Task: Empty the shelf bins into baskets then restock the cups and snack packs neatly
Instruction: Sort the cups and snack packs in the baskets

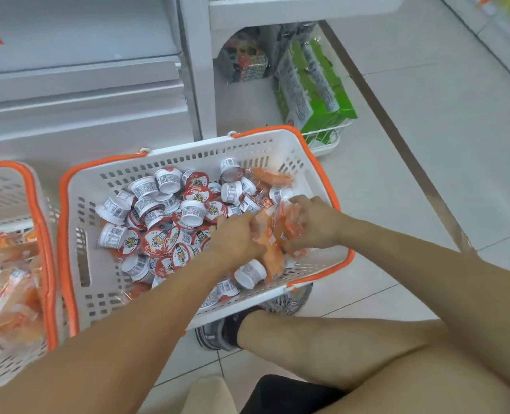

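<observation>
Inside the white basket (313, 144): I am bunching orange snack packs (273, 234), left hand (237, 239) and right hand (315, 224) clutching them; probably light, crinkly, slippery, best grabbed mid-bundle.

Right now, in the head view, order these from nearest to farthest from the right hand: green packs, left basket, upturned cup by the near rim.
From the right hand:
1. Upturned cup, just below-left.
2. Green packs, above, on the shelf.
3. Left basket, far left.
</observation>
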A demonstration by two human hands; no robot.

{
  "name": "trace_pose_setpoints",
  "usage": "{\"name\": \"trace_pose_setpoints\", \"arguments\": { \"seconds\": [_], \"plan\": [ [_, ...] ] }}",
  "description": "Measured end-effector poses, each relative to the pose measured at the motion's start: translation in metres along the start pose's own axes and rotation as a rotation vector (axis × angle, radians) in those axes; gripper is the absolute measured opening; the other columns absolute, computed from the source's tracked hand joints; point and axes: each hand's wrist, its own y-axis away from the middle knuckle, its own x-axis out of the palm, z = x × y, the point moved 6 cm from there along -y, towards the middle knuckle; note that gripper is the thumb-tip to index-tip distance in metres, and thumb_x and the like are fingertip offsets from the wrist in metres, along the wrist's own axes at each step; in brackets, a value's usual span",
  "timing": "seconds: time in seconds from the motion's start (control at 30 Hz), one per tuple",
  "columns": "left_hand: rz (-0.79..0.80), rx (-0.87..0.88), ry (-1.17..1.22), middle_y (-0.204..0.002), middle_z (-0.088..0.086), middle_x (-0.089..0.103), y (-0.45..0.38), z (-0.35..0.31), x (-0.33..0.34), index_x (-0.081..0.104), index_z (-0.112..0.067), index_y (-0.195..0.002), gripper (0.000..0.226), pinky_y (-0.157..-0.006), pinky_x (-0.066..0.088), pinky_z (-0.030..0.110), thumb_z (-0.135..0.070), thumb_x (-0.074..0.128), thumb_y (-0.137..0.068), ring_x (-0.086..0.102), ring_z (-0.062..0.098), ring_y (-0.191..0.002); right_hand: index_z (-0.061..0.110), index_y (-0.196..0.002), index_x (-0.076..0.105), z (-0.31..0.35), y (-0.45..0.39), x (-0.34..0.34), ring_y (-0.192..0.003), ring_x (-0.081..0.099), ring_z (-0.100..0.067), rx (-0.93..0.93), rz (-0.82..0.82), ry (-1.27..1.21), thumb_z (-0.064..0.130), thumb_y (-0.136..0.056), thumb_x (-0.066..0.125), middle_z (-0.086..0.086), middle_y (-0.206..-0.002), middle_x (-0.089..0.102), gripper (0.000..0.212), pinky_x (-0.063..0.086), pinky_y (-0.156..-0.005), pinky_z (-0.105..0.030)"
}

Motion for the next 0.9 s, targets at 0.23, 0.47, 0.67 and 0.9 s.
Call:
{"name": "trace_pose_setpoints", "arguments": {
  "seconds": [0.23,0.47,0.67,0.9],
  "plan": [
    [-0.018,0.024,0.143,-0.108,0.002,0.064,0.005,0.002,-0.001,0.053,-0.019,-0.131,0.053,-0.073,0.044,0.026,-0.010,0.071,-0.082,0.061,0.018,-0.092,0.028,-0.138,0.055,0.008,-0.030,0.009,-0.142,0.034,-0.028,-0.064,-0.131,-0.021,0.047,-0.068,0.087,-0.016,-0.134,0.050,0.079,0.040,-0.109,-0.038],
    [0.039,0.005,0.175,-0.120,0.012,0.061,0.003,0.007,0.005,0.056,-0.018,-0.131,0.046,-0.063,0.042,0.024,-0.019,0.069,-0.087,0.056,0.017,-0.074,0.026,-0.101,0.073,0.020,-0.009,-0.024,-0.097,0.061,-0.018,-0.168,-0.156,-0.036,0.044,-0.072,0.083,0.004,-0.103,0.069,0.035,0.050,-0.087,-0.034],
    [-0.122,-0.053,0.471,-0.091,-0.008,0.062,0.012,0.024,-0.009,0.060,-0.022,-0.103,0.033,-0.064,0.047,0.024,-0.023,0.082,-0.079,0.064,0.013,-0.078,0.027,-0.101,0.074,0.038,0.022,-0.077,-0.103,0.062,-0.001,-0.212,-0.225,-0.263,0.023,-0.074,0.087,0.014,-0.112,0.068,0.030,0.044,-0.095,-0.022],
    [-0.440,-0.102,0.873,-0.103,-0.007,0.064,0.055,0.064,-0.079,0.062,-0.020,-0.116,0.041,-0.066,0.053,0.020,-0.027,0.082,-0.080,0.066,0.007,-0.082,0.022,-0.107,0.075,0.084,0.036,-0.103,-0.106,0.063,0.004,-0.324,-0.351,-0.390,0.012,-0.074,0.087,0.015,-0.112,0.070,0.037,0.046,-0.098,-0.016]
  ]
}}
